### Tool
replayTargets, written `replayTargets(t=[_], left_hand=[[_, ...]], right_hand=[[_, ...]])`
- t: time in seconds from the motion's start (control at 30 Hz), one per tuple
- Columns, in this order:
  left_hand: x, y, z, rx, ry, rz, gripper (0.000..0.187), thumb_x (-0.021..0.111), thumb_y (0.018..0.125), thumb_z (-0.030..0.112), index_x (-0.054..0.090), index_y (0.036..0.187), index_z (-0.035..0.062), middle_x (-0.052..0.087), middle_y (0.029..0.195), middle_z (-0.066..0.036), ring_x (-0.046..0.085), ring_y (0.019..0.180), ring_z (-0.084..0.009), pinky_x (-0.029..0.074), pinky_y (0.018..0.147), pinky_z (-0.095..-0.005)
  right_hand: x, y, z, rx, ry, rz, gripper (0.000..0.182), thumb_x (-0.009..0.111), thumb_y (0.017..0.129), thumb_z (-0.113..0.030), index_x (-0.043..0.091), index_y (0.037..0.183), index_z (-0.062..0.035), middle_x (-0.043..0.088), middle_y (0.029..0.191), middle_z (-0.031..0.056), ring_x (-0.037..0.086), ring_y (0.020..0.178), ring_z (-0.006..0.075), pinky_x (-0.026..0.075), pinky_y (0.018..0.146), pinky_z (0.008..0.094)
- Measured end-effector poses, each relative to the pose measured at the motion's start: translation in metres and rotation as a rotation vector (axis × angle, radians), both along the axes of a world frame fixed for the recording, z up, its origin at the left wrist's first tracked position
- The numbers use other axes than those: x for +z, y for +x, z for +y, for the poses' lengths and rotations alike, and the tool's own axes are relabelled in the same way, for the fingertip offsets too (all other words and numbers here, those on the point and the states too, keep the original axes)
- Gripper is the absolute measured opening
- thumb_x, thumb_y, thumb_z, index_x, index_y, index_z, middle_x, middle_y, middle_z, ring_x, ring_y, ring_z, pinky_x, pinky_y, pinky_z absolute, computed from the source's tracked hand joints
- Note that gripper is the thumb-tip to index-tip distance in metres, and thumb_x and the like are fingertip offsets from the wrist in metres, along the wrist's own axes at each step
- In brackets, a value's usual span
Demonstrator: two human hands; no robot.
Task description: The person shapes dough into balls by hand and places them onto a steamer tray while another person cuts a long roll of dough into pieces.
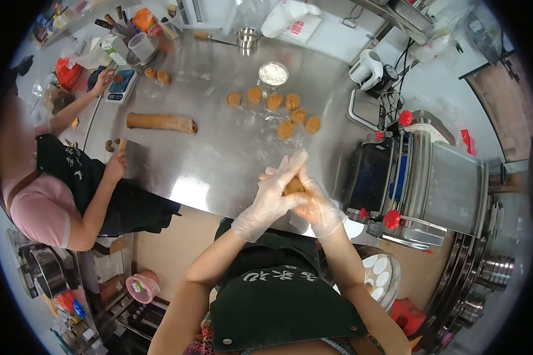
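Observation:
My left hand point(271, 194) and my right hand point(317, 206), both in clear plastic gloves, are cupped together above the front edge of the steel table. Between them they hold a piece of brown dough point(294, 187), partly hidden by the fingers and palms. Farther back, several similar dough pieces point(274, 101) lie in a loose cluster. Behind these stands a small bowl of white powder point(273, 74). A thick brown dough log point(161, 122) rests on the table to the left.
At the left, a co-worker's hand point(105, 79) is at a digital scale point(120, 87); their other hand point(116, 165) grips a light-coloured tool. A roller machine point(417, 177) occupies the right side. Below right, a round container point(380, 273) holds white discs.

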State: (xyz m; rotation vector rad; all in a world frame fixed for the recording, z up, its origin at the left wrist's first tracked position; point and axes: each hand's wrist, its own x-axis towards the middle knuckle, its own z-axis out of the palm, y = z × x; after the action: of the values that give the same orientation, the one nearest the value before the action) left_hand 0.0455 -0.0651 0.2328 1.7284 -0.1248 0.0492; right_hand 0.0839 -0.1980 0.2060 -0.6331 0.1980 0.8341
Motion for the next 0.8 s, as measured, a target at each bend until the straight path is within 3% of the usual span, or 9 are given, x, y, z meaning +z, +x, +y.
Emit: replayTargets(t=[0.1, 0.17, 0.23, 0.3, 0.4, 0.5, 0.63, 0.73, 0.8], left_hand=[[-0.008, 0.0, -0.009, 0.283, -0.221, -0.065, 0.042, 0.061, 0.094, 0.007, 0.062, 0.136, 0.009, 0.067, 0.131, -0.015, 0.062, 0.123, -0.0288, 0.047, 0.105, -0.0359], [-0.04, -0.003, 0.004, 0.116, -0.329, 0.126, 0.071, 0.076, 0.082, 0.02, 0.049, 0.147, 0.01, 0.046, 0.15, -0.019, 0.042, 0.139, -0.0403, 0.028, 0.116, -0.0473], [-0.034, -0.005, 0.027, -0.002, -0.124, 0.068, 0.088, 0.083, 0.076, 0.026, 0.043, 0.153, 0.0109, 0.034, 0.16, -0.022, 0.031, 0.147, -0.0458, 0.018, 0.122, -0.0535], [-0.012, -0.003, 0.057, -0.071, 0.387, -0.254, 0.088, 0.082, 0.076, 0.025, 0.042, 0.153, 0.0117, 0.032, 0.161, -0.022, 0.031, 0.147, -0.0455, 0.018, 0.122, -0.0546], [-0.004, -0.008, 0.086, -0.228, 0.123, -0.021, 0.087, 0.081, 0.074, 0.021, 0.044, 0.152, 0.0124, 0.032, 0.161, -0.022, 0.032, 0.148, -0.0407, 0.018, 0.122, -0.0526], [-0.026, -0.016, 0.079, 0.126, -0.301, 0.072, 0.042, 0.056, 0.096, 0.0, 0.059, 0.137, 0.0036, 0.07, 0.125, -0.015, 0.065, 0.117, -0.0237, 0.045, 0.108, -0.0366], [-0.069, -0.022, 0.092, 0.082, -0.017, 0.067, 0.042, 0.057, 0.094, -0.001, 0.06, 0.135, 0.002, 0.068, 0.127, -0.018, 0.065, 0.117, -0.0234, 0.042, 0.11, -0.0372], [-0.068, -0.016, 0.12, -0.247, 0.143, -0.027, 0.086, 0.08, 0.075, 0.02, 0.044, 0.152, 0.0142, 0.035, 0.16, -0.021, 0.037, 0.146, -0.0399, 0.027, 0.119, -0.0518], [-0.066, -0.019, 0.123, -0.249, -0.135, 0.128, 0.064, 0.072, 0.088, 0.017, 0.049, 0.147, 0.0058, 0.057, 0.142, -0.019, 0.054, 0.132, -0.0321, 0.041, 0.111, -0.0421]], right_hand=[[0.001, -0.024, 0.032, -0.301, 0.072, -0.124, 0.065, 0.052, 0.103, -0.048, 0.037, 0.15, -0.0046, 0.048, 0.146, 0.0145, 0.044, 0.138, 0.0285, 0.036, 0.118, 0.0435], [0.0, -0.031, 0.047, -0.358, 0.047, -0.085, 0.063, 0.052, 0.104, -0.045, 0.038, 0.149, -0.0037, 0.048, 0.146, 0.0147, 0.044, 0.138, 0.0293, 0.036, 0.118, 0.0441], [0.0, -0.031, 0.052, -0.257, 0.065, -0.127, 0.06, 0.051, 0.105, -0.043, 0.04, 0.147, -0.0022, 0.049, 0.145, 0.0153, 0.045, 0.138, 0.0298, 0.037, 0.118, 0.0439], [0.025, -0.027, 0.063, -0.223, 0.015, 0.115, 0.057, 0.051, 0.105, -0.041, 0.041, 0.146, -0.0021, 0.051, 0.143, 0.0156, 0.046, 0.137, 0.0297, 0.039, 0.117, 0.0439], [0.01, -0.03, 0.077, -0.186, 0.067, 0.162, 0.056, 0.053, 0.104, -0.039, 0.043, 0.144, -0.0017, 0.051, 0.142, 0.0168, 0.049, 0.134, 0.0291, 0.041, 0.114, 0.0434], [-0.004, -0.055, 0.112, -0.441, 0.125, 0.009, 0.054, 0.054, 0.104, -0.035, 0.043, 0.144, -0.0012, 0.049, 0.145, 0.0187, 0.049, 0.134, 0.0299, 0.042, 0.113, 0.0419], [-0.063, -0.072, 0.128, -0.604, 0.15, 0.111, 0.05, 0.045, 0.108, -0.035, 0.043, 0.144, -0.0015, 0.052, 0.142, 0.0146, 0.049, 0.132, 0.0264, 0.037, 0.116, 0.0412], [-0.035, -0.071, 0.122, -0.408, 0.006, 0.248, 0.055, 0.046, 0.107, -0.04, 0.042, 0.146, -0.0018, 0.051, 0.142, 0.0146, 0.047, 0.134, 0.0259, 0.036, 0.116, 0.0405], [-0.043, -0.08, 0.127, -0.456, -0.038, 0.213, 0.06, 0.049, 0.106, -0.043, 0.04, 0.149, -0.002, 0.051, 0.14, 0.0131, 0.046, 0.134, 0.0242, 0.037, 0.114, 0.0384]])
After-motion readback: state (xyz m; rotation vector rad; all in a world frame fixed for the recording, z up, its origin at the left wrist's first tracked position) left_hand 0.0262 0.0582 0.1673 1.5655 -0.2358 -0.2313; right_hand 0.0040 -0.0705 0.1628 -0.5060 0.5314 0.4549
